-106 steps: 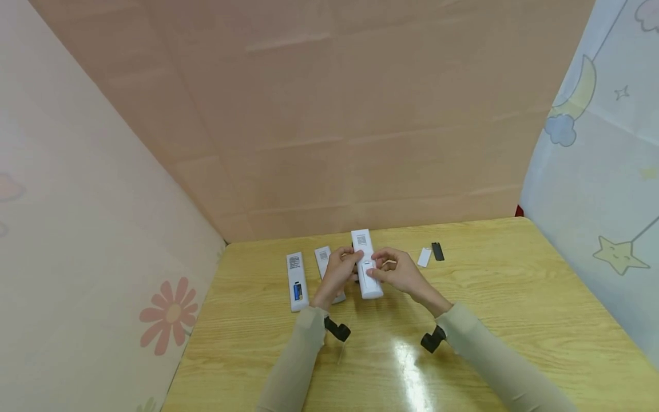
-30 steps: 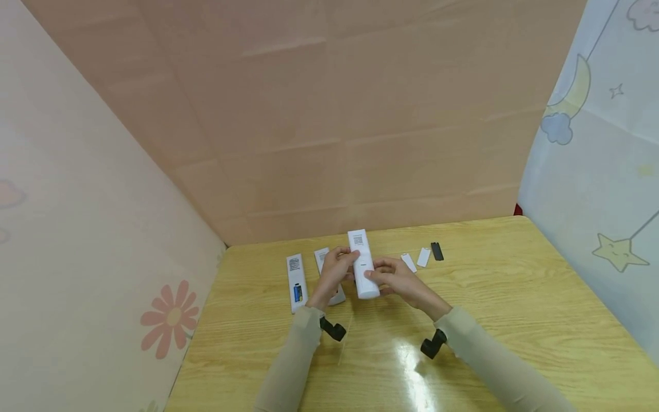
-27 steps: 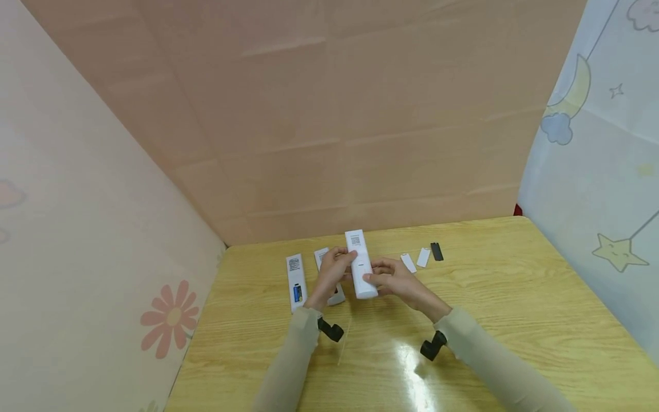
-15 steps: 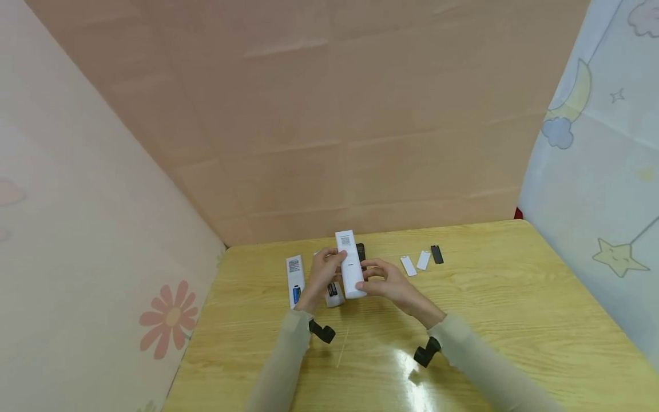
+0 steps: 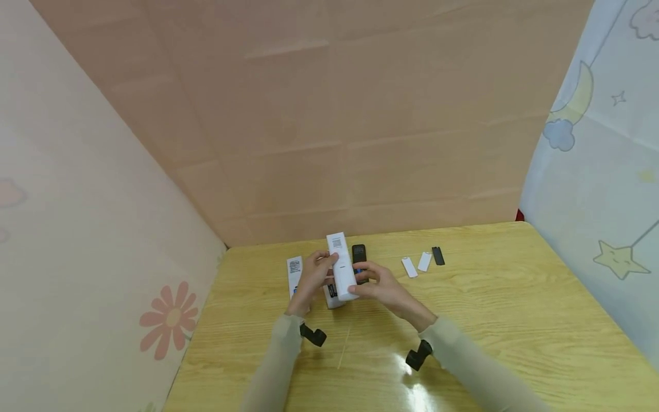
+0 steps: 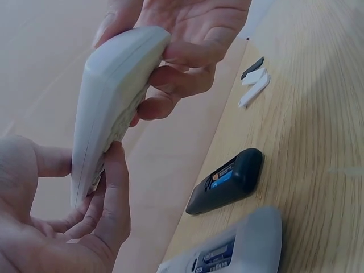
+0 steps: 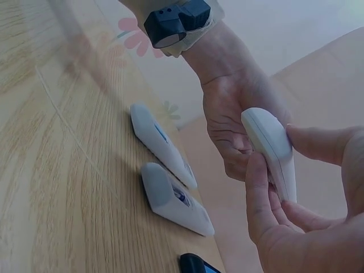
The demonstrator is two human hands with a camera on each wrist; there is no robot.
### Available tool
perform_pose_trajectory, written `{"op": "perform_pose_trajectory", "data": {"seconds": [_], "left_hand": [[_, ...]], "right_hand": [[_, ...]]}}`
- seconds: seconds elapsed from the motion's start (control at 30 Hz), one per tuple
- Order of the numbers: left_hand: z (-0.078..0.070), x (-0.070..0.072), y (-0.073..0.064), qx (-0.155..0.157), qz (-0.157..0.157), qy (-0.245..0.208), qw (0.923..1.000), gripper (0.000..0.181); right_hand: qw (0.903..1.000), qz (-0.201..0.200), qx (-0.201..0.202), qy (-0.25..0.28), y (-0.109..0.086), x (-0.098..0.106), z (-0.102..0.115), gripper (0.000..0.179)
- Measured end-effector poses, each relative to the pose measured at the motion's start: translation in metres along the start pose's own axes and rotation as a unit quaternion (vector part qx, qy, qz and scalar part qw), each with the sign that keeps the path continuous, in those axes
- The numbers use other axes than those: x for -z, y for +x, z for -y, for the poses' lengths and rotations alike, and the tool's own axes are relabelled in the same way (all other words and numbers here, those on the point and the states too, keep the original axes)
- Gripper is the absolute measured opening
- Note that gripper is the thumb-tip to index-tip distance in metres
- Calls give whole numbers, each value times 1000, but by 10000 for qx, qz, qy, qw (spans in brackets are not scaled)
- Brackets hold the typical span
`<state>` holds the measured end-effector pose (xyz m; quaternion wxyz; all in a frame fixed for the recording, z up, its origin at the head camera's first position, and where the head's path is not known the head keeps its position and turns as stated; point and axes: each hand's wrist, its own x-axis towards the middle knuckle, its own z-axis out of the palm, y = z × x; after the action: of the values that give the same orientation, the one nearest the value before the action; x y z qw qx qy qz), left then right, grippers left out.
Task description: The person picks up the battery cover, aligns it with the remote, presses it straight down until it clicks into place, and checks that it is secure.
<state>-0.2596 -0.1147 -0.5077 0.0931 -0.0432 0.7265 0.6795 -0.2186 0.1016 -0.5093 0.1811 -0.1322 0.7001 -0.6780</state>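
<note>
Both hands hold a white remote control (image 5: pixel 341 272) above the table, its flat back with a QR label facing up in the head view. My left hand (image 5: pixel 312 277) grips it by the left edge, thumb on the back and fingers beneath. At its lower right end my right hand (image 5: pixel 383 292) has the thumb on the back, with the fingers curled under the button side in the left wrist view. Beneath lie a black remote (image 6: pixel 230 181) and a white remote (image 7: pixel 176 199), each with batteries showing. Another white remote (image 5: pixel 294 273) is partly hidden by my left hand.
Right of the hands lie two white battery covers (image 5: pixel 409 267) and a black battery cover (image 5: pixel 438 256). They rest on the wooden table (image 5: pixel 494 297), near its back edge. A peach cloth backdrop (image 5: pixel 329 143) stands behind, with pale printed sheets on either side.
Both hands have moved left with the white remote, uncovering the black one. Since the oldest frame, the right fingers have shifted from its battery cover to its lower end, and another white cover shows.
</note>
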Motion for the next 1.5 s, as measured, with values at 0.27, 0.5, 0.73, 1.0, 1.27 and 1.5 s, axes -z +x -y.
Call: {"op": "perform_pose_trajectory", "data": {"seconds": [0.27,0.5,0.73,1.0,1.27,1.5], "left_hand": [[4,17,-6,-48,72,42,10000,55],[3,26,-7,-126,0,82,9999,55],[-1,34,-10,-292,47,5,9996,53],[-4,50,-17,-270,-184,-14,9995,49],[0,68,-17,-184,-361,-48,9992,51],[2,79,-20,-262,-480,-125,9984,48]], "right_hand": [[9999,77,99,-8,2,-12,-2,70],[9999,29,108,21,5,-21,-1,69],[9999,2,143,-71,7,-28,2,68],[9997,114,234,-35,13,-43,8,69],[9998,-86,143,-139,24,-62,9,64],[9995,-245,126,-144,28,-76,9,60]]}}
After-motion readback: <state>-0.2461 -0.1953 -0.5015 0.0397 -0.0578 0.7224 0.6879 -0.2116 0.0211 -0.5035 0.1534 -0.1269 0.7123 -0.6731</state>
